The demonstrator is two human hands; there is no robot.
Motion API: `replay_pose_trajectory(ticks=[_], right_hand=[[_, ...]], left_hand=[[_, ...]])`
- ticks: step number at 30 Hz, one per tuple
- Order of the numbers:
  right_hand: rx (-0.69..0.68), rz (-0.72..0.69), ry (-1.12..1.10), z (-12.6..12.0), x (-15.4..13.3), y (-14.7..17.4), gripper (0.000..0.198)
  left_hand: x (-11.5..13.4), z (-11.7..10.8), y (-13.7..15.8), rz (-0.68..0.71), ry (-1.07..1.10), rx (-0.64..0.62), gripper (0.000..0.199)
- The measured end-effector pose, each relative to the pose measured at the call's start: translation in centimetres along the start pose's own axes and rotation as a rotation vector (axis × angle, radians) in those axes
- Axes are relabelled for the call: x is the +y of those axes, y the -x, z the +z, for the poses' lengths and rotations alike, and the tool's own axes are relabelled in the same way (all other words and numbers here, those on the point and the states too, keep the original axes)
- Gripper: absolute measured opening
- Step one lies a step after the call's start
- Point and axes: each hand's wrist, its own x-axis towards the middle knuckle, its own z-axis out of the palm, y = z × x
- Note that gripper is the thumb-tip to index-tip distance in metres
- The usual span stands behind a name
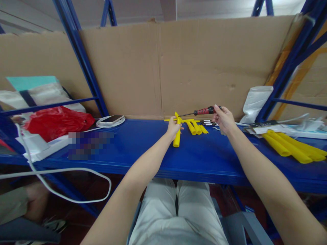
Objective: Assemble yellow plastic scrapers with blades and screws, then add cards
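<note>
My left hand point(173, 126) is closed around a yellow plastic piece with a tube-like handle point(176, 140), held upright over the blue shelf. In my right hand point(223, 119) is a screwdriver point(203, 111) with a red and black handle, gripped by its rear end. Its shaft points left and its tip meets the upper part of the yellow piece; whether it sits in a screw is too small to tell. Just right of my left hand lie several more yellow pieces point(196, 128). Small metallic bits point(216, 128) are by my right hand.
Yellow tubes point(293, 149) lie at the shelf's right. A phone point(114, 118) rests on a coiled white cable at the left, near a red plastic bag point(60, 122). Cardboard point(204, 64) stands behind, between blue posts. Another person's leg point(35, 197) shows at lower left.
</note>
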Motion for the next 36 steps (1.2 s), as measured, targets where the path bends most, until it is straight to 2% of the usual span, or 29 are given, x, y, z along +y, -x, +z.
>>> replay_pose_trajectory(ticks=[4,10,13,18,23,27,36], right_hand=[[0.028,0.002,0.001,0.04,0.05,-0.06,0.042],[-0.083,0.001,-0.003,0.34,-0.07,0.42,0.038],[-0.089,-0.009,-0.002,0.32,0.01,0.4,0.039],[-0.05,-0.013,0.003,0.19,0.13,0.14,0.043],[0.066,0.013,0.022,0.35,0.34,0.07,0.049],[0.107,0.019,0.059,0.39,0.75,0.0,0.05],[0.136,0.19,0.119,0.97,0.42,0.71,0.033]], left_hand=[[-0.11,0.16,0.1,-0.005,-0.004,-0.013,0.042],[0.11,0.05,0.08,-0.029,0.009,-0.012,0.043],[0.16,0.0,0.03,-0.029,0.015,-0.005,0.044],[0.12,0.03,0.09,-0.018,0.003,-0.029,0.045],[0.08,0.02,0.1,-0.019,-0.02,-0.031,0.044],[-0.08,0.0,0.07,-0.014,-0.047,-0.029,0.044],[-0.14,-0.02,-0.03,-0.018,-0.04,-0.018,0.044]])
